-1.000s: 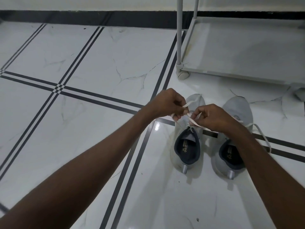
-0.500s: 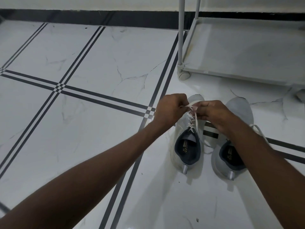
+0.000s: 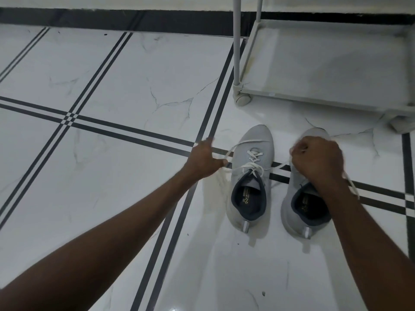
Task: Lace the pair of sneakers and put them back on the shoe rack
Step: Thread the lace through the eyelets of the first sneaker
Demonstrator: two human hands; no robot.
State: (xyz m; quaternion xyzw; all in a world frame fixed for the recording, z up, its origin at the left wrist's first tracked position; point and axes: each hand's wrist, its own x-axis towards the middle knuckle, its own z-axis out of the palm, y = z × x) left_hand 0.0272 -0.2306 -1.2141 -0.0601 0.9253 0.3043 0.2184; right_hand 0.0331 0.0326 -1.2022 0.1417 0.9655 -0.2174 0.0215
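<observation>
Two grey sneakers stand side by side on the floor (image 3: 112,70), toes toward the rack (image 3: 325,63). The left sneaker (image 3: 250,178) has a pale knit upper, a dark collar and insole, a light heel tab, and a white lace (image 3: 253,161) crossed over its tongue. The lace's two ends run out taut to either side of this sneaker. To its left, the left hand (image 3: 204,159) has its fingers closed around a loop of lace. To its right, the right hand (image 3: 317,161) is fisted on the other end, above the right sneaker (image 3: 302,212), whose front it hides. A loose lace strand trails past the right wrist. The rack stands beyond both toes, on casters, its bottom shelf bare.
</observation>
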